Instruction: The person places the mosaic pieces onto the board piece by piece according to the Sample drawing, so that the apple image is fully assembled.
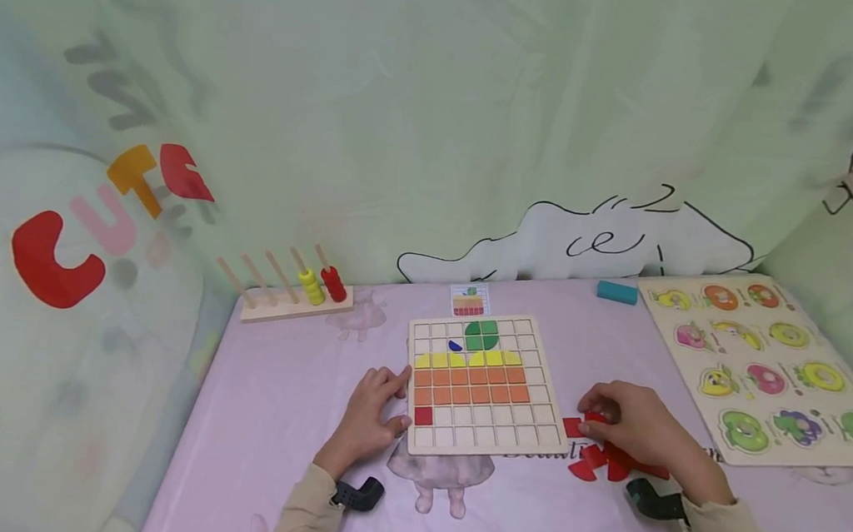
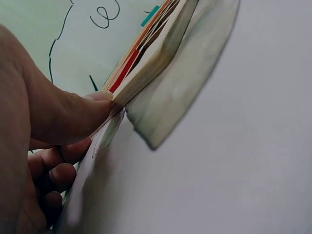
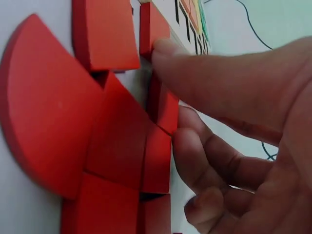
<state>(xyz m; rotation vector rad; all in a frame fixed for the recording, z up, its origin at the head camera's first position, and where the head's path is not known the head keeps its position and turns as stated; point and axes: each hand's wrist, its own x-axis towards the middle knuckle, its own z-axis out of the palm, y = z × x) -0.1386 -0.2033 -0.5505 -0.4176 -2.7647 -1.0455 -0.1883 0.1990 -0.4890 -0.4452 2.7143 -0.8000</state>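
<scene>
Wooden grid board (image 1: 484, 437) is touched by loose-fingered L hand (image 1: 373, 408); red sq. (image 1: 571, 428) is touched by R hand (image 1: 632, 420) w/ thumb, grip unclear.

Grid board (image 1: 484, 437) w/ card (image 1: 469, 301) behind, pcs (image 1: 617, 466) R, rack (image 1: 297, 307) back L

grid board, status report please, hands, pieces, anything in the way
Left hand touching left edge of grid board; right hand touching one of the loose red pieces; single red square set below orange rows; nothing seen blocking.
</scene>
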